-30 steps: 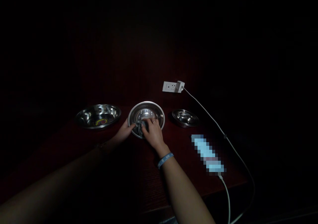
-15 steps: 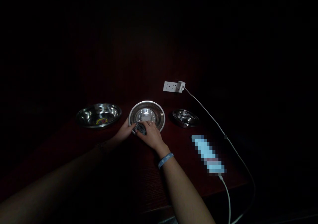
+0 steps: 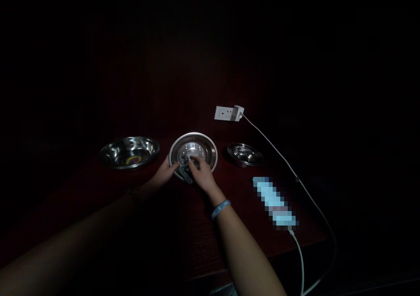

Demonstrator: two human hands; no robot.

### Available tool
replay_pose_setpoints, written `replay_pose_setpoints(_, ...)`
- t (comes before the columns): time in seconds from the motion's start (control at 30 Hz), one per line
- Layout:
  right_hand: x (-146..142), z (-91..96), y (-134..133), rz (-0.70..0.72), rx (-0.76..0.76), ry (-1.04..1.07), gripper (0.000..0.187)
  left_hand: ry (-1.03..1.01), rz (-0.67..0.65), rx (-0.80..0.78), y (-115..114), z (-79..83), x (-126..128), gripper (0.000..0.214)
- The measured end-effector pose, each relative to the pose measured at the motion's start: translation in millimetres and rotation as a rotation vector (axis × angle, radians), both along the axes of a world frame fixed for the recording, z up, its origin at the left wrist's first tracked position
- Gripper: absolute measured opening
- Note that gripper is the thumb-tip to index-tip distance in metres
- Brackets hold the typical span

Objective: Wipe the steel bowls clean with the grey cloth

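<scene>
A steel bowl point(image 3: 208, 149) is tilted toward me above the dark red table, in the middle of the head view. My left hand point(image 3: 164, 173) grips its left rim, the thumb over the inner edge and the other fingers hidden behind. In my right hand point(image 3: 204, 175) is a crumpled dark grey cloth point(image 3: 185, 173), pinched between thumb and fingers against the inside of the bowl. Part of the cloth hangs over the bowl's near rim. A blue wristband point(image 3: 221, 209) circles my right wrist.
Left of the bowl stands a wide steel basin point(image 3: 149, 156) with a yellow and red sticker. To the right lie a smaller steel dish point(image 3: 244, 161) and a blurred-out phone point(image 3: 274, 202). A white cable point(image 3: 282, 156) runs from the wall socket point(image 3: 225, 113) past the table's right side.
My right hand has shifted slightly right within the bowl, and more of the cloth now shows below the fingers. My left hand and the bowl stay nearly where they were.
</scene>
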State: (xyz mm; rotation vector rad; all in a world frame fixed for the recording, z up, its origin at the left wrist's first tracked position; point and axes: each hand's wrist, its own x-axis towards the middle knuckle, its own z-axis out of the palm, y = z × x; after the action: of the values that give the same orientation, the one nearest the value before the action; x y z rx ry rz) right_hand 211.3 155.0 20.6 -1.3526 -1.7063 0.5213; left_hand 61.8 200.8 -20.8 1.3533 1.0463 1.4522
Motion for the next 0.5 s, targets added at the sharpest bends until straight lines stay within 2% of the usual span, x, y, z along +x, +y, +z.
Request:
replay_pose_setpoints(0.37,3,-6.2,12,-0.016,-0.103,0.257,0.026,0.029,-0.016,0.032,4,-3.9,-1,0.06)
replay_pose_setpoints(0.43,6,-7.3,14,-0.04,-0.075,0.262,0.029,0.035,-0.022,0.035,4,-4.5,-1,0.06)
replay_pose_setpoints(0.5,10,-6.4,12,-0.084,0.016,0.181,0.034,0.042,-0.013,0.032,4,-4.2,-1,0.06)
